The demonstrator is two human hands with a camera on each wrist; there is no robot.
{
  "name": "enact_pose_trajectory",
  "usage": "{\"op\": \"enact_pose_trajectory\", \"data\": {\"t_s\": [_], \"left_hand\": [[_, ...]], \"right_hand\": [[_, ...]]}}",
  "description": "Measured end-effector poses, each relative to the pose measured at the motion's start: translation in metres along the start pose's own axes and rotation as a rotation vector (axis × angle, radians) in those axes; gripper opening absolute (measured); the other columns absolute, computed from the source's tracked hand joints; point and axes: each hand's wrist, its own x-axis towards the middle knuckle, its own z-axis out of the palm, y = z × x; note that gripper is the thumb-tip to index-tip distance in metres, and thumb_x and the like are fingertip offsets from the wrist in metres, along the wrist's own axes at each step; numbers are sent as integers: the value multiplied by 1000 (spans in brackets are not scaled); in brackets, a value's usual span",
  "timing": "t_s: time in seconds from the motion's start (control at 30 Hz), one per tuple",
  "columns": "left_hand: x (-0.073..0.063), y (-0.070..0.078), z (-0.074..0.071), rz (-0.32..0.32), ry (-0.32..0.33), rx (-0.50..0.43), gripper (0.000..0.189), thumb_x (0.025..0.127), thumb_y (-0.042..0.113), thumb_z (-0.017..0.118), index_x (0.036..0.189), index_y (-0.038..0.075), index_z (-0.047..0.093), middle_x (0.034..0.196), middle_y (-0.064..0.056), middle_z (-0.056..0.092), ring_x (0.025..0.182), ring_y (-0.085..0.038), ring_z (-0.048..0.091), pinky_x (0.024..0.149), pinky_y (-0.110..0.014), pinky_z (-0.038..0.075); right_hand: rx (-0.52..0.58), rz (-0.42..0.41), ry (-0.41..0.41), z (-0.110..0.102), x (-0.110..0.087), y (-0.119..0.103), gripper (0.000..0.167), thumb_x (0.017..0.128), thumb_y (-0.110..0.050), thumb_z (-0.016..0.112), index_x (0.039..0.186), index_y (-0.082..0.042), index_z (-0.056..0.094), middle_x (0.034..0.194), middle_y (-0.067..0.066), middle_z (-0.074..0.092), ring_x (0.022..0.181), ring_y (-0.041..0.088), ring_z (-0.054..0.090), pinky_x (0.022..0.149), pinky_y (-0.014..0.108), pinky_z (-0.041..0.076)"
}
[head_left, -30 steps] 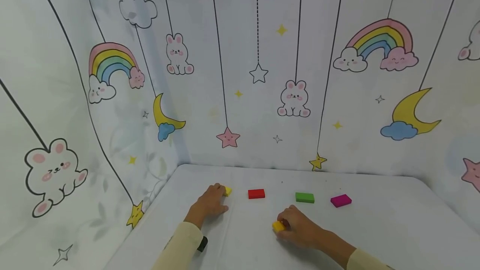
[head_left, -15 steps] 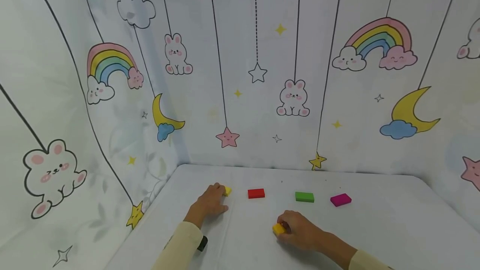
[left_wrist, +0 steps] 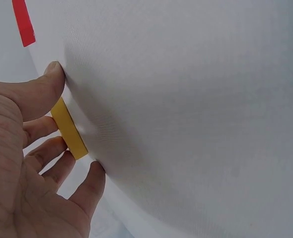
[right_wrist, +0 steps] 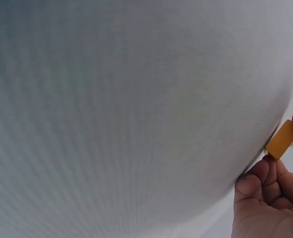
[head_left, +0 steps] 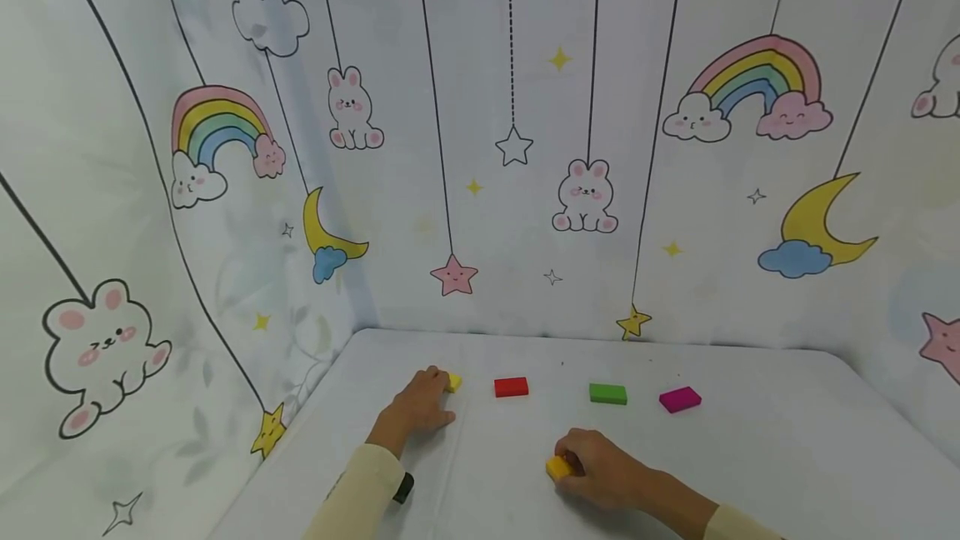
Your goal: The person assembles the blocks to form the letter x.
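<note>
At the far left of the table, my left hand (head_left: 417,402) rests with its fingers against a small yellow block (head_left: 453,382). In the left wrist view, fingertips touch the far side of this yellow block (left_wrist: 70,130), while the thumb presses the cloth apart from it. Nearer the front, my right hand (head_left: 602,472) pinches an orange-yellow block (head_left: 557,467) between thumb and fingers, low over the tabletop. The right wrist view has that orange-yellow block (right_wrist: 281,140) tilted at the fingertips, partly covered by a finger.
A red block (head_left: 511,387), a green block (head_left: 607,394) and a magenta block (head_left: 680,399) lie in a loose row at the back of the white table (head_left: 772,457). By the left sleeve, a black object (head_left: 404,487) is partly hidden. Printed cloth walls stand behind and left.
My right hand has drawn the orange-yellow block a short way toward the front of the table. The left hand and the other blocks have stayed in place.
</note>
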Motion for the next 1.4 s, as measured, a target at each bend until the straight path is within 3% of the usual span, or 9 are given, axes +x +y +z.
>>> {"op": "enact_pose_trajectory", "data": {"t_s": [0.53,0.83,1.17,1.4], "left_hand": [[1,-2,0,0,-2,-20,51,89,29,80,128,8,56,127,-10,53,121,-30,51,95,-54,50],[-1,0,-1,1,-6,-34,50,88,28,80,127,7,56,125,-9,53,120,-30,52,95,-55,50],[1,-2,0,-1,-2,-29,51,88,29,81,127,8,56,125,-9,53,120,-29,52,96,-55,50],[1,-1,-1,-7,-9,-38,52,87,28,81,128,7,56,124,-9,53,120,-30,52,96,-54,50]], "right_hand": [[35,42,8,3,1,4,34,83,-23,85,107,-11,64,90,-3,56,85,15,52,81,28,54],[74,78,-14,5,1,6,45,79,-33,87,112,-12,64,92,-4,58,87,16,53,83,32,55],[83,55,10,2,-1,6,64,78,-34,88,130,-10,59,90,-2,57,83,16,53,77,26,55],[128,-35,24,-2,-5,5,58,90,-33,77,136,-5,54,87,-2,58,76,14,53,64,24,46]]}}
